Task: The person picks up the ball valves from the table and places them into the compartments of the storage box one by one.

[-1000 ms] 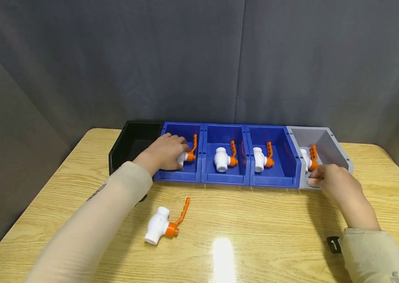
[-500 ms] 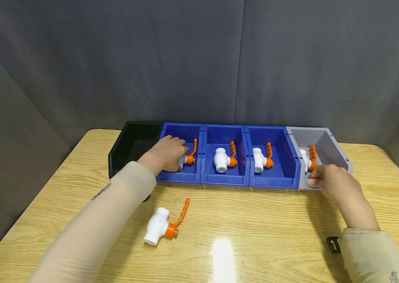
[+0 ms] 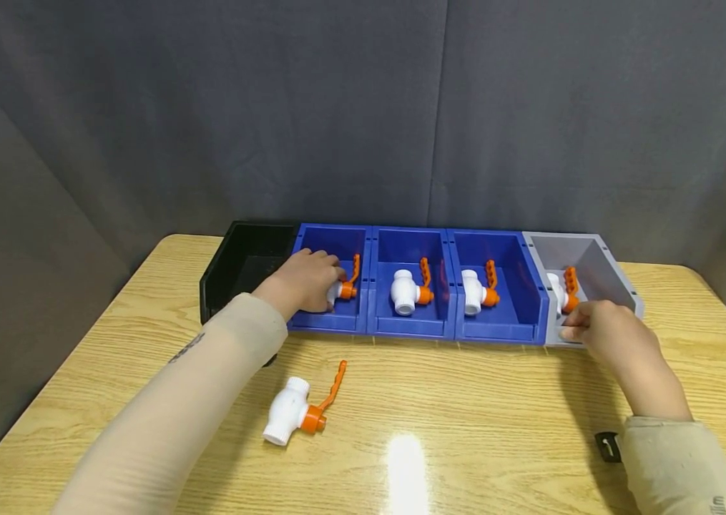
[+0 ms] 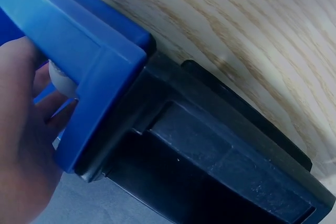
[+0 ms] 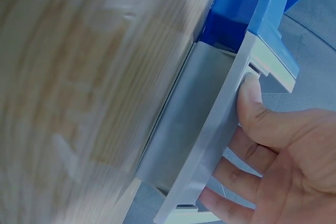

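My left hand (image 3: 306,280) is in the leftmost blue bin (image 3: 327,326). Its fingers curl over a white ball valve (image 3: 333,292) with an orange lever, whose left part they hide. In the left wrist view a bit of that white valve (image 4: 62,81) shows past the blue wall. At the far right, my right hand (image 3: 616,340) holds the front of the grey bin (image 3: 620,282). The right wrist view shows the thumb (image 5: 250,90) on the grey rim and the fingers beyond it. Behind that hand lies another ball valve (image 3: 571,290) inside the grey bin.
A ball valve (image 3: 404,293) lies in the middle blue bin and another ball valve (image 3: 473,293) in the right blue bin. The black bin (image 3: 217,268) joins the row at left. One loose ball valve (image 3: 287,411) lies on the wooden table (image 3: 465,415), in front of the bins.
The valve under my left hand has come down slightly in its bin, and the left hand has shifted a little to the right. My right hand stays in place on the grey bin.
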The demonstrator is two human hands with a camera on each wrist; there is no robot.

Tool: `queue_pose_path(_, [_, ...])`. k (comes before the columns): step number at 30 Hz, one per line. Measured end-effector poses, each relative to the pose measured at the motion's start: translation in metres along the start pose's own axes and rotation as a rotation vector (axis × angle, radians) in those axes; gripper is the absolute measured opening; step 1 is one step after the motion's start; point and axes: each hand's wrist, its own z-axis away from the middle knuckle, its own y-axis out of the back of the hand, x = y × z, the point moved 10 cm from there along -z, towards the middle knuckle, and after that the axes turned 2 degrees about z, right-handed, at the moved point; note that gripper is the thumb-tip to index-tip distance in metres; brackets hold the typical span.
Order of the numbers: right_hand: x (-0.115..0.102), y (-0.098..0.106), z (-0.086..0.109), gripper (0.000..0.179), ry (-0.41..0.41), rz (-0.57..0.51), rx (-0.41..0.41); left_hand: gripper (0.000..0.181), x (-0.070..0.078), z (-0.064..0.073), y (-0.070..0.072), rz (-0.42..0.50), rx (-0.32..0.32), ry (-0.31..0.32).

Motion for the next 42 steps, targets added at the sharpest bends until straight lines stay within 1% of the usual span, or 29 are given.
queue_pose_path(2, [0.0,0.0,0.0,0.009,0.002,-0.001,0.003,0.056,-0.002,0.001,0.0,0.014,-0.01,0.009])
queue_pose_path(6, [0.0,0.0,0.0,0.011,0.006,-0.003,0.006,0.055,-0.005,0.001,0.001,0.038,-0.007,0.017])
queue_pose_path(10, [-0.001,0.0,0.0,0.013,0.009,-0.001,0.006,0.054,-0.005,0.002,0.005,0.071,0.033,0.004])
queue_pose_path(13, [0.0,0.0,0.0,0.013,0.007,0.001,0.003,0.048,-0.004,0.006,0.009,0.087,0.08,-0.024])
queue_pose_path(21, [0.0,0.0,0.001,0.011,0.0,-0.001,0.0,0.027,-0.003,0.024,0.026,0.106,0.257,-0.137])
queue_pose_path(23, [0.0,0.0,0.001,0.011,0.001,-0.003,0.0,0.025,-0.005,0.028,0.029,0.111,0.291,-0.146])
queue_pose_path(26, [0.0,0.0,0.001,0.011,0.002,-0.002,0.002,0.023,-0.009,0.034,0.033,0.114,0.328,-0.142])
queue_pose_path(28, [0.0,0.0,0.001,0.011,0.002,-0.001,0.0,0.022,-0.01,0.038,0.035,0.105,0.348,-0.145])
queue_pose_path(30, [0.0,-0.001,0.001,0.011,0.002,0.0,-0.002,0.021,-0.009,0.042,0.038,0.091,0.371,-0.163])
queue_pose_path(34, [0.0,-0.002,0.0,0.012,0.002,0.001,-0.007,0.019,-0.002,0.053,0.046,0.039,0.449,-0.223])
queue_pose_path(36, [0.001,-0.002,0.0,0.014,0.0,-0.002,-0.009,0.018,0.0,0.06,0.052,0.01,0.489,-0.24])
queue_pose_path(39, [0.001,-0.002,0.0,0.016,-0.003,-0.007,-0.01,0.018,0.003,0.069,0.059,-0.02,0.532,-0.247])
queue_pose_path(42, [0.002,-0.001,0.0,0.017,-0.002,-0.007,-0.004,0.019,0.006,0.078,0.062,-0.044,0.549,-0.248])
